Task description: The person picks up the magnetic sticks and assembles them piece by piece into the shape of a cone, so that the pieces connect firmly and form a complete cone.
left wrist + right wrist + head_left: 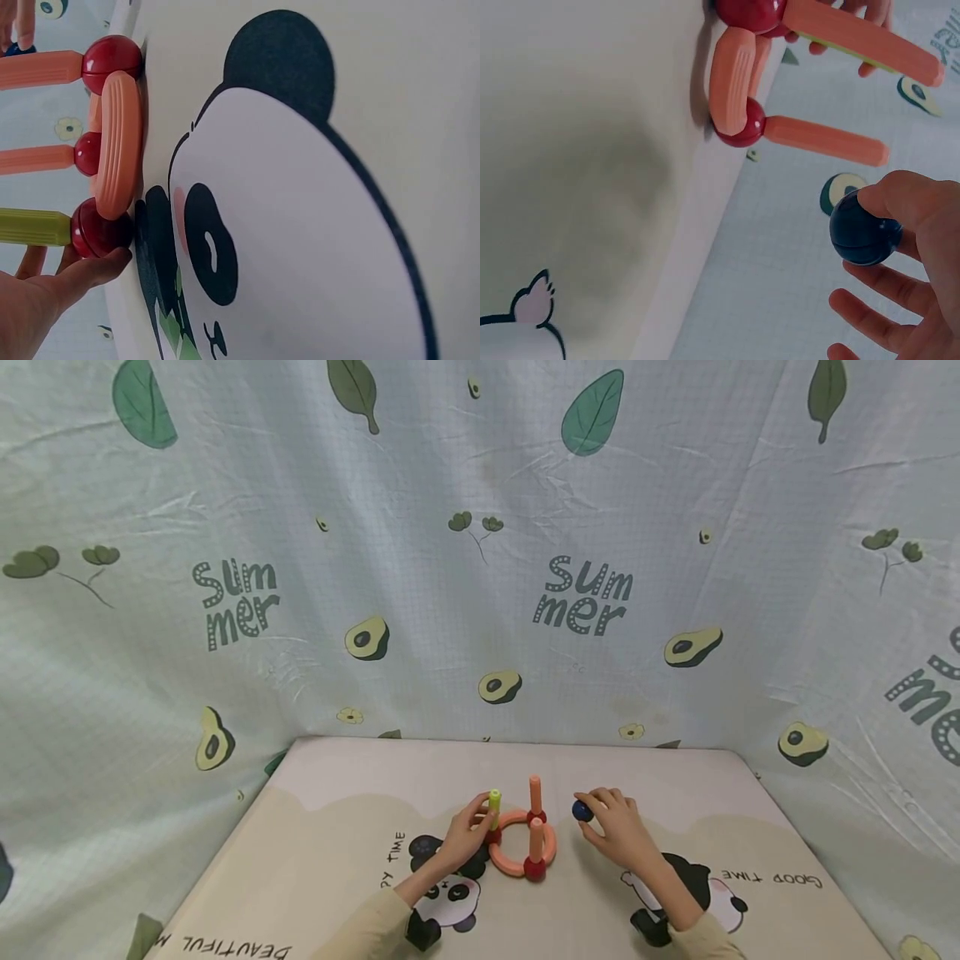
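Note:
A ball-and-rod construction toy stands on the tabletop: curved orange pieces and red balls form a ring [550,847], with two upright orange rods [536,795] and a yellow-green rod [495,806]. My left hand [467,837] is at the ring's left side. In the left wrist view its thumb presses the red ball [100,232] under the yellow-green rod [34,227], and fingers pass behind. To the right of the ring, my right hand [622,831] pinches a dark blue ball [864,229] between thumb and fingers, above the table and apart from the toy.
The table cover [315,827] carries printed pandas and lettering. Behind the table hangs a pale curtain [420,560] with leaf, avocado and word prints. The table's far edge runs just beyond the toy.

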Motion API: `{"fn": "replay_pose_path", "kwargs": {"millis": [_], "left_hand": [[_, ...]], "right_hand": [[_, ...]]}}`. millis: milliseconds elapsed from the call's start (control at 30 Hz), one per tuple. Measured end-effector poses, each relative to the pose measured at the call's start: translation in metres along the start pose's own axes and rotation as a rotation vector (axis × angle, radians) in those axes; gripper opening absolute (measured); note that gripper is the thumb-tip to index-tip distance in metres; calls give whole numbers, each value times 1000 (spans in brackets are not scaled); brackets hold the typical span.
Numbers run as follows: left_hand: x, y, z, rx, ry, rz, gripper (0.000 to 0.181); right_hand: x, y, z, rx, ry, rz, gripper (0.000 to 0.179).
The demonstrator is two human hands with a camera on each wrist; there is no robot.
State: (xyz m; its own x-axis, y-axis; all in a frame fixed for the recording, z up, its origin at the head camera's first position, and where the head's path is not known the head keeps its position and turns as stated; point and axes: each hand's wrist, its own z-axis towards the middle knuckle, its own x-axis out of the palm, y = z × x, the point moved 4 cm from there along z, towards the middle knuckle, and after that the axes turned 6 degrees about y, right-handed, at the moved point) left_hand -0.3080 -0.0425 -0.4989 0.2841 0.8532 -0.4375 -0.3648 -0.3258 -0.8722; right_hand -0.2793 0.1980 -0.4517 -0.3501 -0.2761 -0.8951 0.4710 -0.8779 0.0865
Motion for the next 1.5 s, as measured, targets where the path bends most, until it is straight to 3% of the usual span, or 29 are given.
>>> {"fn": "replay_pose_path", "kwargs": {"millis": [400, 733, 1133, 1267, 1400, 1500], "left_hand": [[3, 0, 0, -7, 12, 19, 37], [4, -2, 3, 12, 7, 17, 34], [2, -2, 4, 21, 45, 39, 37], [1, -4, 6, 20, 44, -3, 35], [-1, -4, 8, -20, 53, -48, 35], [-5, -14, 5, -53, 77, -104, 34]], "right_hand": [[-7, 18, 19, -108, -85, -8, 40], [-10, 35, 35, -180, -79, 2, 38], [-12, 53, 50, -240, -44, 35, 43], [-12, 59, 55, -256, -42, 37, 43], [-10, 63, 60, -256, -28, 50, 44], [-9, 66, 63, -242, -11, 64, 40]]}}
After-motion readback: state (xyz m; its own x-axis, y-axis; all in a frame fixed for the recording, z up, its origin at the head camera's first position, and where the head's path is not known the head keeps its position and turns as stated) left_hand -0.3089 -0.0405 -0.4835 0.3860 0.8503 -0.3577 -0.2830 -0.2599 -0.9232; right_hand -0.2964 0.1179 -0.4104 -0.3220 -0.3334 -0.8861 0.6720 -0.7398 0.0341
